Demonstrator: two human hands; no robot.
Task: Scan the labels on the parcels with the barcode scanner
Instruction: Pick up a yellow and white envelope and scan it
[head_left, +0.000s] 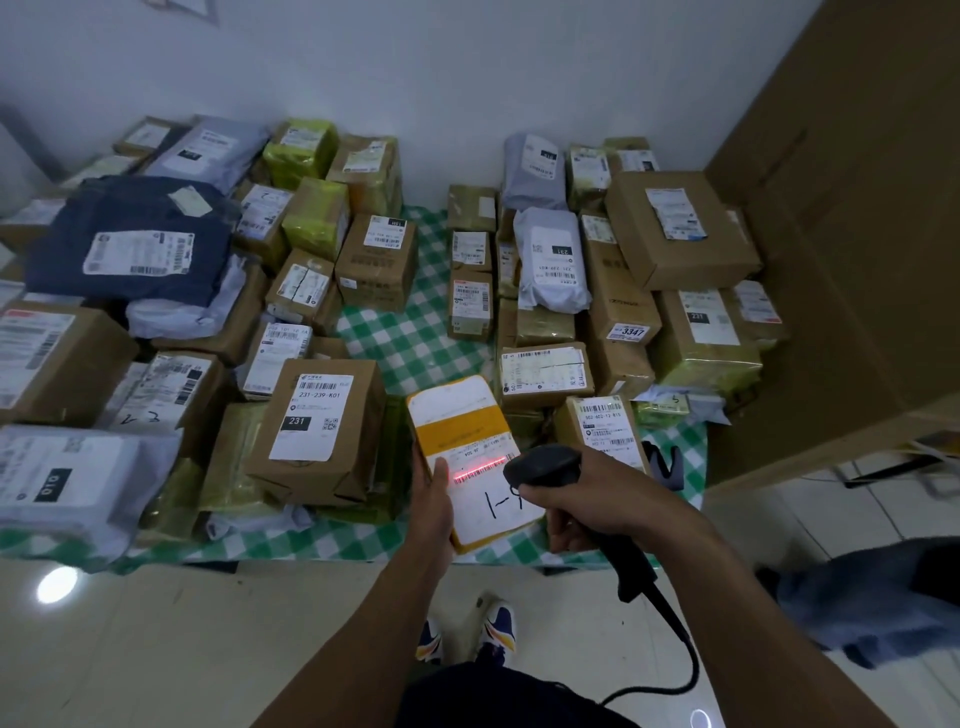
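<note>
My left hand (435, 506) grips the near left edge of a flat yellow and white parcel (462, 421), held above the table's front edge. Its white label faces up, and a red scan line glows across the barcode (480, 467). My right hand (587, 501) holds the black barcode scanner (543, 462) by its handle, the head aimed left at that label from close by. A black cable (680, 649) runs down from the handle.
Many parcels cover the table with the green checked cloth (410, 338): brown boxes (319, 426) on the left, a dark blue bag (130, 239), grey bags, boxes (680, 228) on the right. A tall cardboard sheet (857, 208) stands at right. A black scanner stand (667, 465) sits near the table corner.
</note>
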